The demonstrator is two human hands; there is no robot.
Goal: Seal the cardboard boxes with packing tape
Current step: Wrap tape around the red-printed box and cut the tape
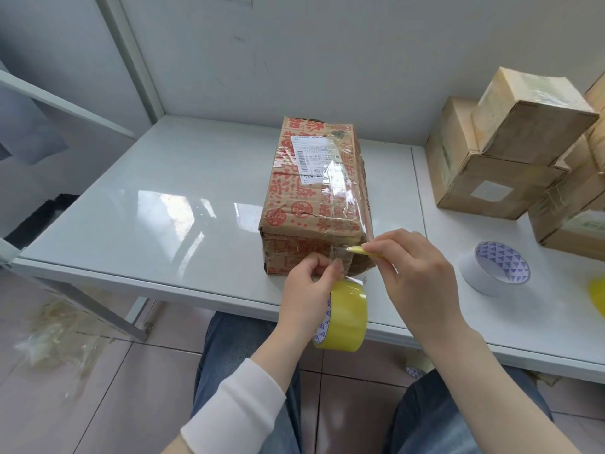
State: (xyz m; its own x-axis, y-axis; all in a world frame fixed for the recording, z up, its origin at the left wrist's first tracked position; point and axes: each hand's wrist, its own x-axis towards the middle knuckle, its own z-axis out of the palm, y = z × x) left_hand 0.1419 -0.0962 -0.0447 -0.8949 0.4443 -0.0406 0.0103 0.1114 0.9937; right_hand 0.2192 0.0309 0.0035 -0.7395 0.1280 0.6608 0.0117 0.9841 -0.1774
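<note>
While the left hand (311,290) pinches the clear tape strip (345,204) against the near end of the box (304,204), the yellow tape roll (345,317) hangs just below that pinch, past the table (147,208) edge. Just right of it, the right hand (420,276) has thumb and forefinger closed on a small yellow piece (361,250) touching the strip at the box corner. Cutter or folded tab, I can't tell. That tape looks thin, sticky and quick to wrinkle, so I'd keep it taut between the two grips. The box looks like stiff but creased cardboard, probably light enough to slide, so press on the end face. Beyond the right hand sit a white roll (497,268) and a stack of boxes (497,158).
</note>
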